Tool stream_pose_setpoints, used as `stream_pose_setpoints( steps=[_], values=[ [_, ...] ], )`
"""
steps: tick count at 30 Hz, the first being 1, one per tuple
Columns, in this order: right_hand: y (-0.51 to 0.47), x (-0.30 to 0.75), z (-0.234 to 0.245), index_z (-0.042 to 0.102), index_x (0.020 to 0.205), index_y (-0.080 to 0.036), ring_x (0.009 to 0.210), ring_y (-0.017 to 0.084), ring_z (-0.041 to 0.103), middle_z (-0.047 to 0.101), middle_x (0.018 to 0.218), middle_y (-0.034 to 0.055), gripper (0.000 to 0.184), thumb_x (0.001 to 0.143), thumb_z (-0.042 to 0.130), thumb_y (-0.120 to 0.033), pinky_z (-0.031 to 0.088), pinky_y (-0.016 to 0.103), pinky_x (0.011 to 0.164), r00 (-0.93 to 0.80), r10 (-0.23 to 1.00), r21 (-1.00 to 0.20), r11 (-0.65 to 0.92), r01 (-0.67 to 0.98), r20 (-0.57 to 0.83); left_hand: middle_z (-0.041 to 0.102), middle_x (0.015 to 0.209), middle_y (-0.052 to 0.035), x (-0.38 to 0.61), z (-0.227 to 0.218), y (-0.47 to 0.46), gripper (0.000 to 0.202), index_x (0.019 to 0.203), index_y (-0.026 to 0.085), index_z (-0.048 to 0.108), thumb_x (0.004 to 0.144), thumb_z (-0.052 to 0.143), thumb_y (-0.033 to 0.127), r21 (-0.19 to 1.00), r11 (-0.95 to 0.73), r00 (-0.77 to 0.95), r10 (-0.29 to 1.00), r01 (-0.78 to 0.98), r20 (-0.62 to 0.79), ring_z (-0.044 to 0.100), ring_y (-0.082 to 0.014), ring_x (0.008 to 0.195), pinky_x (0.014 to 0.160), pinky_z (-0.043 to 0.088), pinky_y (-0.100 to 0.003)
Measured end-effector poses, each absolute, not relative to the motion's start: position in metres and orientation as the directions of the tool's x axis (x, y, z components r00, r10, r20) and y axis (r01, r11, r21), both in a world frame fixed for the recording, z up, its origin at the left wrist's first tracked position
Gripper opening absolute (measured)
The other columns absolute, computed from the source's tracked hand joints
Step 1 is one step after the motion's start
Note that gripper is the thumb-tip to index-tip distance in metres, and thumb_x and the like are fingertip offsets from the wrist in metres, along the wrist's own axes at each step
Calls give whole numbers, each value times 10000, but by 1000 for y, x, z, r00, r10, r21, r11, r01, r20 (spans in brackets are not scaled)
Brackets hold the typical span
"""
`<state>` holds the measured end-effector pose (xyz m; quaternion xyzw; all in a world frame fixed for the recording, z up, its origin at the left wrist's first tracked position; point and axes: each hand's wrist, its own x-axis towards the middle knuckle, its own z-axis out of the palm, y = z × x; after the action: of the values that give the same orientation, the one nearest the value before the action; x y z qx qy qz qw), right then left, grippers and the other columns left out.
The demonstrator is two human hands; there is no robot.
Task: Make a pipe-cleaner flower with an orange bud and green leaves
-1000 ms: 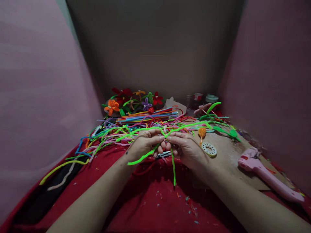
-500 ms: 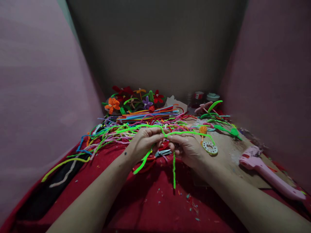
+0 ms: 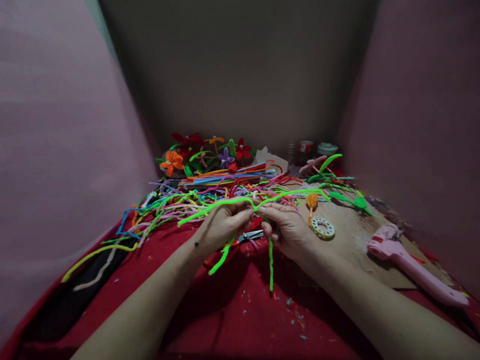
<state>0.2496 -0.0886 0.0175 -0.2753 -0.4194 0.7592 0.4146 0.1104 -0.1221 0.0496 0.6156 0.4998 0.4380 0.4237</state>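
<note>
Bright green pipe cleaners (image 3: 290, 194) cross between my two hands, above the red cloth. My left hand (image 3: 227, 220) pinches them just left of the crossing, thumb against fingers. On the other side my right hand (image 3: 287, 225) pinches them close to the same spot. Two long ends spread out left and right over the hands, while two shorter ends hang down below. How the stems join at the middle is partly hidden by my fingertips. Beneath the hands lie scissors (image 3: 250, 236) with red handles, blades partly spread.
A tangle of coloured pipe cleaners (image 3: 168, 210) lies behind my hands. Beyond it stand pipe-cleaner flowers (image 3: 172, 163) and a bundle of straight stems (image 3: 228, 175). To the right are cardboard (image 3: 352, 245), a round holed disc (image 3: 322, 227) and a pink glue gun (image 3: 416, 265).
The long left end of the green pipe cleaner has swung lower over my left wrist, and the right end has lifted and straightened. Both hands keep their pinch at nearly the same place.
</note>
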Motion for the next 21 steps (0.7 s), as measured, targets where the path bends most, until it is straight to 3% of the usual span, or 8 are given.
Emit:
stream_pose_setpoints(
  steps=[9, 16, 21],
  values=[
    [-89, 248, 16, 588, 698, -152, 340, 47, 413, 550, 431, -41, 118, 678, 638, -257, 286, 144, 333, -479, 877, -846, -242, -476, 19, 466, 521, 50, 110, 55, -124, 153, 708, 142, 583, 765, 536, 276, 951, -86, 106, 993, 298, 57, 367, -49, 441, 409, 269, -167],
    [-90, 244, 17, 594, 641, -129, 317, 48, 422, 553, 419, -27, 168, 664, 661, -281, 291, 150, 319, -438, 899, -871, -236, -430, -28, 532, 537, 35, 116, 58, -126, 138, 779, 147, 641, 741, 542, 236, 958, -162, 161, 979, 236, 126, 406, -61, 436, 406, 299, -177],
    [-90, 245, 19, 583, 605, -121, 303, 37, 400, 559, 443, -27, 176, 676, 649, -267, 269, 141, 279, -488, 871, -838, -305, -453, -53, 531, 548, 33, 111, 59, -126, 166, 831, 143, 629, 759, 546, 267, 963, -108, 152, 986, 249, 71, 401, -56, 425, 399, 301, -175]
  ],
)
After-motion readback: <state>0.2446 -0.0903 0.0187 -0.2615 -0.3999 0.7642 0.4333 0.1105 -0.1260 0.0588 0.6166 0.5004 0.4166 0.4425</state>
